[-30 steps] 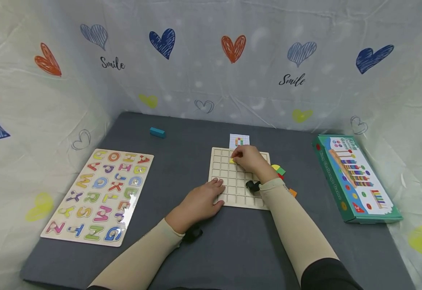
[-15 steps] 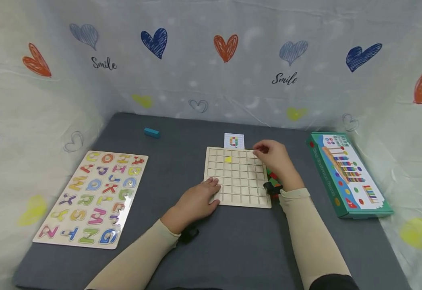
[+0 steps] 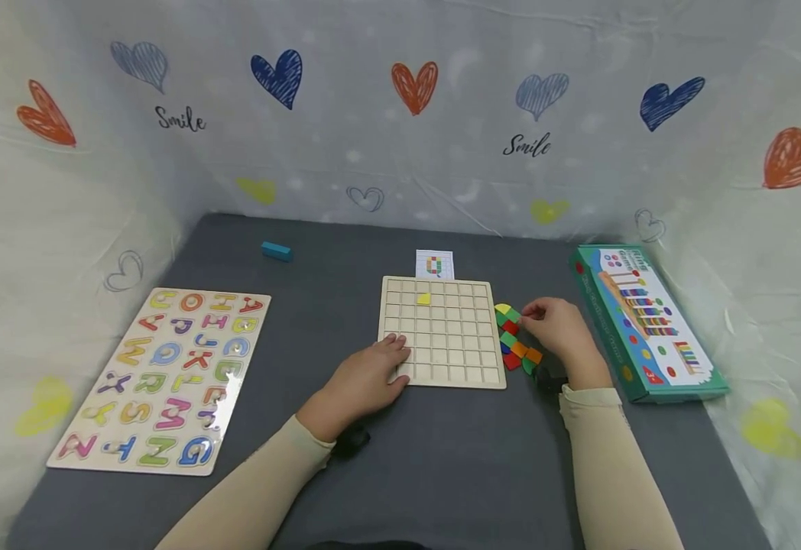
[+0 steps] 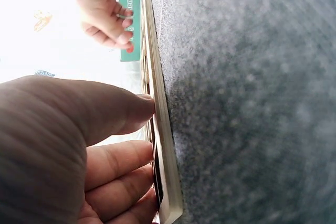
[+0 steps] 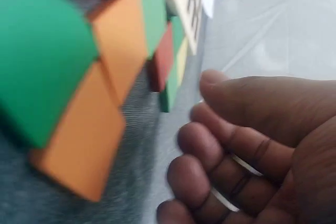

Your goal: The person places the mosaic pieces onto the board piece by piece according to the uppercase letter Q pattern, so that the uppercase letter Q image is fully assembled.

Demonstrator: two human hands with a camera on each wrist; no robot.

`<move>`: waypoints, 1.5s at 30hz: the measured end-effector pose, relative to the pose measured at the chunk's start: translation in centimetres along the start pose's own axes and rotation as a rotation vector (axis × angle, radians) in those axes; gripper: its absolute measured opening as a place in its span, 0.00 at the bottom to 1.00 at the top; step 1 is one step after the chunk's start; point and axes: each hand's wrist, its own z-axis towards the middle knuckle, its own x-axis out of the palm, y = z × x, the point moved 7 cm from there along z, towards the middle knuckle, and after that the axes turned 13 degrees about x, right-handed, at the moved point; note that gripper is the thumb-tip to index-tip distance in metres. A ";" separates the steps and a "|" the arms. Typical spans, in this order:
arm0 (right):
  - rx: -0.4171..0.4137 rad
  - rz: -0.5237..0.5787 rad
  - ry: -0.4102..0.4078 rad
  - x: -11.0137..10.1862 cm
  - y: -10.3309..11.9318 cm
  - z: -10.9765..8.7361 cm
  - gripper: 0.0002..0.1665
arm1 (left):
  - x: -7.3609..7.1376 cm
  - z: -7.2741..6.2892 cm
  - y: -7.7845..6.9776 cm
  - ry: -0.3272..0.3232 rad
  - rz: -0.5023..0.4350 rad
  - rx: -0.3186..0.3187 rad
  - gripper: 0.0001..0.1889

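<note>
My left hand (image 3: 359, 382) rests with its fingers and thumb on the near-left part of a wooden grid board (image 3: 470, 374). In the left wrist view, that thumb (image 4: 118, 108) touches the board's edge. One yellow tile (image 3: 424, 299) sits in a cell of an upper row. Right of the board, my right hand (image 3: 562, 336) hovers beside a cluster of coloured tiles, its fingertips close to a green tile (image 3: 513, 315). The right wrist view shows loosely bent fingers (image 5: 189, 179) with nothing between them, near orange (image 5: 89, 140) and rounded green tiles (image 5: 42, 61).
A small pattern card (image 3: 434, 265) lies behind the board. An alphabet puzzle board (image 3: 160, 382) is on the left, a blue bar (image 3: 277, 251) at the back left. A green game box (image 3: 648, 328) stands at the right. A heart-print curtain (image 3: 345, 114) surrounds the table.
My right hand has left the yellow tile on the board and moved right, then nearer to the loose tiles. The left hand stays on the board. The head view has shifted slightly right.
</note>
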 end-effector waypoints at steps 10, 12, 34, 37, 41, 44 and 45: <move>0.104 -0.026 0.033 1.4 -0.3 -0.9 0.20 | 0.0 -0.1 0.0 0.008 -0.002 -0.002 0.29; 0.113 -0.030 0.020 1.6 -0.1 -1.1 0.22 | 0.0 -0.1 0.0 0.006 0.000 0.000 0.29; 0.102 0.008 -0.061 1.9 0.3 -1.2 0.14 | 0.0 0.0 0.0 0.013 0.003 -0.003 0.29; 0.082 0.017 -0.072 1.8 0.5 -1.3 0.12 | 0.0 0.0 0.1 0.010 0.003 -0.002 0.29; 0.063 0.045 -0.086 1.5 0.7 -1.6 0.11 | -0.1 -0.1 0.0 0.008 0.005 0.002 0.29; 0.058 0.087 -0.125 0.6 0.9 -1.9 0.10 | -0.2 0.0 -0.1 0.009 0.006 0.007 0.29; 0.052 0.106 -0.144 0.2 1.0 -2.0 0.10 | -0.2 0.0 -0.1 0.006 0.006 0.010 0.29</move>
